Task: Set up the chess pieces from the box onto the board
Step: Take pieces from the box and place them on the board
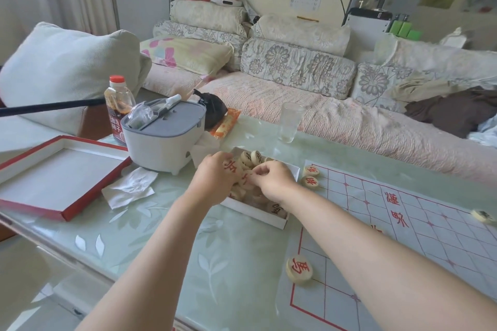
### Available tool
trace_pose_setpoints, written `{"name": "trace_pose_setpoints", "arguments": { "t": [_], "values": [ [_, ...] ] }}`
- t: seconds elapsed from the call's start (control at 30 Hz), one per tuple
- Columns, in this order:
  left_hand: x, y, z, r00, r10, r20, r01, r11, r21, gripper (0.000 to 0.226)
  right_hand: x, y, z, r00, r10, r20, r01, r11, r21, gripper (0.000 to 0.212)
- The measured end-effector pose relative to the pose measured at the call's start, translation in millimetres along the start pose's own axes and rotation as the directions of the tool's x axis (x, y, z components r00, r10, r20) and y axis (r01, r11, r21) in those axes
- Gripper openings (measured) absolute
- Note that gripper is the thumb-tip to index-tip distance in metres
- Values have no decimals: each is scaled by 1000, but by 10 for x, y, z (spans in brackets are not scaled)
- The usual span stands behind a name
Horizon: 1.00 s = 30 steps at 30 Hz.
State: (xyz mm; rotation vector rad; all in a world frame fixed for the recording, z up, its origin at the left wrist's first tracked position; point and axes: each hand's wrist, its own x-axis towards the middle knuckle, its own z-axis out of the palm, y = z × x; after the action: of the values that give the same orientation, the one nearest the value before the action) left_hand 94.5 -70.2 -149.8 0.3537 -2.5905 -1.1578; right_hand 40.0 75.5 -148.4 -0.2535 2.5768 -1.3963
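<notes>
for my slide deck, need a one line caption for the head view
Left hand and right hand reach into the box of pieces beside the partly set board.

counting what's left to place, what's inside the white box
Round wooden pieces lie piled in the white box. The left hand and right hand cover its middle, so what lies under them is hidden.

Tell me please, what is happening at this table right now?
A person is setting up Chinese chess. Both hands are in the white box of round pieces beside the paper board. The left hand holds a red-marked piece; the right hand curls its fingers among the others, but whether it grips one is unclear. Four pieces lie on the board so far: two at its far corner, one at the near edge, one on the right.
</notes>
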Motion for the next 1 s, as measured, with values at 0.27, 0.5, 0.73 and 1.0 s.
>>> {"name": "trace_pose_setpoints", "arguments": {
  "t": [0.27,0.5,0.73,1.0],
  "values": [
    [-128,455,266,977,-114,178,204,735,-646,46,-214,208,-600,997,-29,68,6,946,324,9],
    [-158,695,620,969,-69,238,202,777,-597,49,-425,423,-982,998,-63,29,59,989,138,45],
    [-206,780,803,970,36,242,49,941,-335,50,-407,697,-1342,988,-47,-150,13,976,-217,24],
    [-126,643,852,962,78,262,-51,993,-111,52,-210,939,-1149,983,-31,-179,-63,868,-492,34]
  ]
}}
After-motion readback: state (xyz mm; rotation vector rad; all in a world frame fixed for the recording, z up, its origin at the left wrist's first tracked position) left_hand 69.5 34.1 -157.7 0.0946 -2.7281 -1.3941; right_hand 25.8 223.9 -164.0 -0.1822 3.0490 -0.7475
